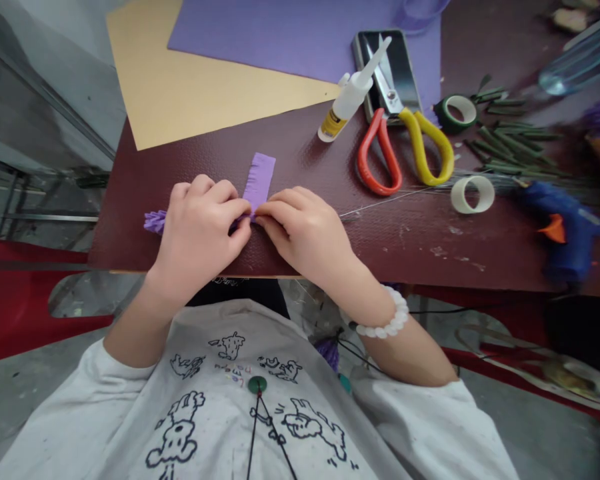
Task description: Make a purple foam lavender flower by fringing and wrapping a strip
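Observation:
A fringed purple paper strip (260,179) lies on the table, its near end pinched between my fingertips. My left hand (205,217) is closed at that end, and a frilled purple paper flower (155,221) pokes out on its far left side, mostly hidden by the hand. My right hand (303,230) pinches the strip's near end from the right, thumb and forefinger together. The fingertips of both hands almost meet. A thin wire (375,205) runs off to the right of my right hand.
Scissors (393,100) with red and yellow handles rest on a dark case (405,67), beside a glue bottle (345,107). Green tape (457,113), a white ring (473,195), green stems (515,143) and a blue glue gun (565,227) lie right. Purple (260,33) and tan sheets (180,93) lie behind.

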`<control>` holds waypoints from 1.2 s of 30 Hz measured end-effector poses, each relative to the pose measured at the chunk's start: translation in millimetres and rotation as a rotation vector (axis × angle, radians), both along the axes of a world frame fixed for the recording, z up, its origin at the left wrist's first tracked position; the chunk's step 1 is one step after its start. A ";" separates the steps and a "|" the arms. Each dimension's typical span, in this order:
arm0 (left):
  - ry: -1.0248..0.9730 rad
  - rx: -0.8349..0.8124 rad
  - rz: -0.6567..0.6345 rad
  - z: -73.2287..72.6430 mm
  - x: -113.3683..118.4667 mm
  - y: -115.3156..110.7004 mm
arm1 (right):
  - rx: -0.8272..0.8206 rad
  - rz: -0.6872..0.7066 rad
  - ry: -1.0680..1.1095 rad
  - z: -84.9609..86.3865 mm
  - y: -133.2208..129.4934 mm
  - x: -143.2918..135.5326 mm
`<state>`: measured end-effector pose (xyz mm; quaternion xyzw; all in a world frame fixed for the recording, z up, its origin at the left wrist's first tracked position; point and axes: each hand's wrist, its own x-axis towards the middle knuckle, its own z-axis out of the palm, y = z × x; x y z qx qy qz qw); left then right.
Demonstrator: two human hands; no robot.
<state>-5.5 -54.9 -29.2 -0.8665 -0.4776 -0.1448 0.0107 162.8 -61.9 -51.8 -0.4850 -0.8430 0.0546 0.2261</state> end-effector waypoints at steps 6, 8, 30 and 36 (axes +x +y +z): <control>0.012 -0.130 -0.030 9.6 -1.5 8.9 | 0.149 0.016 -0.055 -5.4 -7.5 1.5; 0.030 -0.150 -0.053 12.0 -1.3 10.7 | 0.207 -0.011 -0.093 -5.9 -7.8 0.2; -0.015 -0.050 -0.119 6.8 -4.8 10.0 | -0.295 -0.092 0.145 11.8 21.7 -2.5; -0.041 -0.083 -0.037 7.2 0.4 11.2 | -0.020 -0.034 0.020 4.4 6.5 5.3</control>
